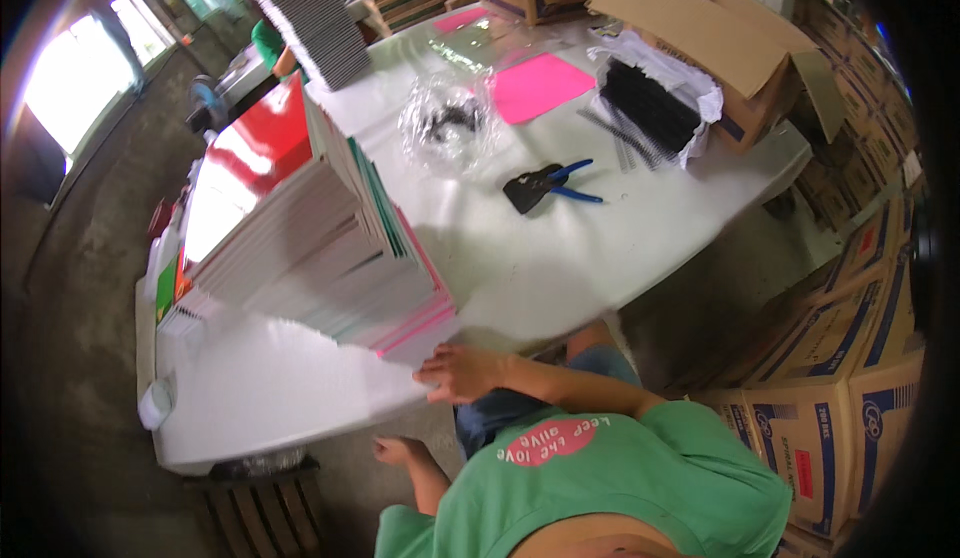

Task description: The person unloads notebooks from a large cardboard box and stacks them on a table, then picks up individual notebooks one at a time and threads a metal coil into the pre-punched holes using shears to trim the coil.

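My right hand [458, 373] rests at the near edge of the white-covered table [530, 298], its fingers a little apart and bent, holding nothing I can see. Just beyond it stands a tall stack of notebooks [330, 248] with a glossy red cover on top and pink and teal edges along its side. Below the table edge hangs my left hand [400, 450], its fingers curled together with nothing visible in them. Farther off on the table lies a pair of blue-handled pliers [545, 186], out of reach of both hands.
Clear plastic wrap [447, 123], a pink sheet [540, 88] and a bundle of black spiral coils [650, 108] lie toward the back. An open carton [720, 38] stands at the far right. More cartons [800, 428] are piled beside me. A grey stack [308, 23] rises at the far left.
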The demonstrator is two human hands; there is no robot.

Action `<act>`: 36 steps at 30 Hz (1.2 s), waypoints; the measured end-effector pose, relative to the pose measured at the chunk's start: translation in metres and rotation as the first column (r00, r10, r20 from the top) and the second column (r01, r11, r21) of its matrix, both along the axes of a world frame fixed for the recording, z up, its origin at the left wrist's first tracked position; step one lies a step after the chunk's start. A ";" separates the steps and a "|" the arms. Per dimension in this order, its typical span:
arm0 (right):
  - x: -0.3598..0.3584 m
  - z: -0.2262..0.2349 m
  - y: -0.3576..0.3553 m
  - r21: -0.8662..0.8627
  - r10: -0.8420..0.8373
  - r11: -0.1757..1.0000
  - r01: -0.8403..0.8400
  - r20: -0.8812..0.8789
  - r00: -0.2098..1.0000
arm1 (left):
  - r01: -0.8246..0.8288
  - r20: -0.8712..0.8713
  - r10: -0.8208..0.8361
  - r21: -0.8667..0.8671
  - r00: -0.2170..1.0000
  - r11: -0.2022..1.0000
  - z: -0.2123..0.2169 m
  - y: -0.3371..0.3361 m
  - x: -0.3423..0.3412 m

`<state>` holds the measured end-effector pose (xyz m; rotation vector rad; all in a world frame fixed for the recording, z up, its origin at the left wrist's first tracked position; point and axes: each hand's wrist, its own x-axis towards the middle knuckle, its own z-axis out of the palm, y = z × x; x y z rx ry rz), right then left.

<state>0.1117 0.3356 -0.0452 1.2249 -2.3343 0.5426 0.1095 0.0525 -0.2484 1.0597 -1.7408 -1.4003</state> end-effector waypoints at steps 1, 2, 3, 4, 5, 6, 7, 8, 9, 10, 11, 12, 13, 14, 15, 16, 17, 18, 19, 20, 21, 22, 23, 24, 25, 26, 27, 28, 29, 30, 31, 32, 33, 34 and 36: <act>0.000 0.008 -0.010 -0.028 0.017 0.999 -0.017 -0.010 1.000 | -0.246 -0.032 0.244 -0.156 0.969 0.957 0.044 -0.022 -0.012; 0.002 0.010 -0.016 -0.041 0.008 0.999 -0.008 -0.008 1.000 | -0.343 -0.165 0.322 -0.123 0.932 0.931 0.074 -0.039 -0.021; 0.004 0.010 -0.017 -0.047 0.011 0.999 -0.012 -0.023 1.000 | -0.343 -0.208 0.310 -0.144 0.928 0.928 0.103 -0.048 -0.030; 0.004 0.010 -0.015 -0.050 0.003 0.999 -0.005 -0.041 0.999 | -0.332 -0.252 0.287 -0.162 0.924 0.929 0.135 -0.046 -0.037; 0.004 0.008 -0.010 -0.046 -0.018 0.999 0.016 -0.056 0.998 | -0.256 -0.348 0.199 -0.126 0.916 0.959 0.173 -0.021 -0.038; 0.004 0.009 -0.008 -0.043 -0.017 0.999 0.015 -0.043 0.999 | -0.181 -0.446 0.120 -0.096 0.887 0.979 0.217 0.007 -0.031; 0.005 0.014 -0.013 -0.042 0.003 0.999 -0.004 -0.039 0.999 | -0.120 -0.548 0.059 -0.076 0.834 0.990 0.244 0.018 -0.023; 0.007 0.016 -0.016 -0.040 0.018 0.999 -0.019 -0.026 0.999 | 0.037 -0.562 -0.122 -0.161 0.818 0.986 0.242 0.018 -0.023; 0.007 0.019 -0.017 -0.007 0.014 1.000 -0.015 -0.046 0.999 | 0.191 -0.560 -0.301 -0.249 0.772 0.950 0.237 0.018 -0.025; 0.004 0.022 -0.016 0.024 0.008 1.000 -0.007 -0.067 0.998 | 0.336 -0.541 -0.472 -0.336 0.696 0.880 0.235 0.019 -0.028; 0.007 0.018 -0.010 0.058 -0.015 0.998 0.019 -0.065 0.998 | 0.516 -0.470 -0.601 -0.312 0.646 0.798 0.236 0.041 -0.029; 0.008 0.019 -0.007 0.098 -0.019 0.995 0.021 -0.021 1.000 | 0.673 -0.400 -0.720 -0.278 0.568 0.685 0.242 0.062 -0.028; 0.010 0.020 -0.003 0.139 -0.029 0.990 0.026 0.023 0.999 | 0.748 -0.201 -0.806 -0.301 0.556 0.591 0.243 0.072 -0.024; 0.013 0.023 0.003 0.176 -0.051 0.984 0.039 0.064 0.997 | 0.823 0.006 -0.864 -0.307 0.504 0.478 0.244 0.082 -0.025; 0.017 0.025 0.003 0.079 -0.033 0.997 0.024 0.113 0.993 | 0.875 0.141 -0.883 -0.270 0.448 0.401 0.235 0.079 -0.034; 0.024 0.027 0.003 -0.019 -0.013 1.000 0.016 0.158 0.987 | 0.874 0.279 -0.860 -0.371 0.426 0.313 0.226 0.073 -0.037; 0.027 0.029 0.007 -0.118 0.005 0.993 0.018 0.192 0.981 | 0.828 0.210 -0.856 -0.438 0.472 0.349 0.219 0.075 -0.041; 0.030 0.034 0.016 -0.179 -0.045 0.981 0.072 0.151 0.987 | 0.777 0.130 -0.849 -0.492 0.512 0.393 0.217 0.082 -0.042; 0.037 0.038 0.028 -0.240 -0.094 0.963 0.119 0.111 0.989 | 0.714 0.229 -0.774 -0.595 0.591 0.369 0.215 0.088 -0.038; 0.046 0.046 0.043 -0.296 -0.139 0.942 0.155 0.074 0.987 | 0.644 0.303 -0.675 -0.688 0.673 0.334 0.217 0.096 -0.030; 0.055 0.060 0.060 -0.365 -0.225 0.900 0.236 0.072 0.972 | 0.612 0.069 -0.765 -0.648 0.641 0.454 0.210 0.093 -0.027; 0.067 0.062 0.072 -0.429 -0.227 0.857 0.285 0.182 0.957 | 0.589 -0.175 -0.788 -0.574 0.590 0.568 0.202 0.088 -0.023; 0.080 0.064 0.089 -0.474 -0.221 0.813 0.339 0.287 0.932 | 0.445 -0.098 -0.766 -0.764 0.636 0.467 0.195 0.078 -0.020; 0.090 0.060 0.103 -0.512 -0.195 0.765 0.392 0.397 0.897 | 0.439 0.004 -0.794 -0.835 0.608 0.332 0.198 0.081 -0.022; 0.099 0.055 0.111 -0.330 -0.041 0.895 0.299 0.609 0.792 | 0.428 0.110 -0.802 -0.883 0.587 0.191 0.203 0.082 -0.024; 0.111 0.047 0.115 -0.170 0.055 0.976 0.137 0.798 0.600 | 0.421 0.226 -0.795 -0.906 0.563 0.041 0.207 0.085 -0.021; 0.119 0.026 0.114 -0.103 0.027 0.990 0.093 0.802 0.597 | 0.421 0.192 -0.787 -0.902 0.586 0.093 0.211 0.094 -0.021; 0.123 -0.003 0.109 -0.038 0.003 0.998 0.045 0.799 0.601 | 0.413 0.198 -0.780 -0.907 0.594 0.085 0.211 0.095 -0.021; 0.124 -0.033 0.105 0.028 -0.021 1.000 -0.001 0.794 0.607 | 0.408 0.204 -0.774 -0.910 0.600 0.076 0.210 0.093 -0.023; 0.120 -0.060 0.103 -0.070 -0.035 0.989 0.132 0.748 0.663 | 0.403 0.211 -0.766 -0.912 0.607 0.068 0.211 0.090 -0.022; 0.111 -0.088 0.106 -0.168 -0.070 0.951 0.258 0.698 0.713 | 0.379 0.205 -0.767 -0.924 0.608 0.054 0.215 0.094 -0.022; 0.103 -0.108 0.109 -0.275 -0.113 0.889 0.366 0.644 0.757 | 0.378 0.207 -0.769 -0.924 0.605 0.049 0.216 0.094 -0.024; 0.093 -0.111 0.105 -0.402 0.123 0.842 0.359 0.791 0.599 | 0.380 0.213 -0.765 -0.924 0.608 0.046 0.214 0.090 -0.025; 0.088 -0.114 0.106 -0.254 -0.035 0.895 0.368 0.780 0.625 | 0.383 0.218 -0.762 -0.923 0.609 0.041 0.212 0.086 -0.024; 0.080 -0.094 0.111 0.062 -0.334 0.916 0.396 0.665 0.669 | 0.382 0.206 -0.742 -0.922 0.638 0.072 0.209 0.087 -0.022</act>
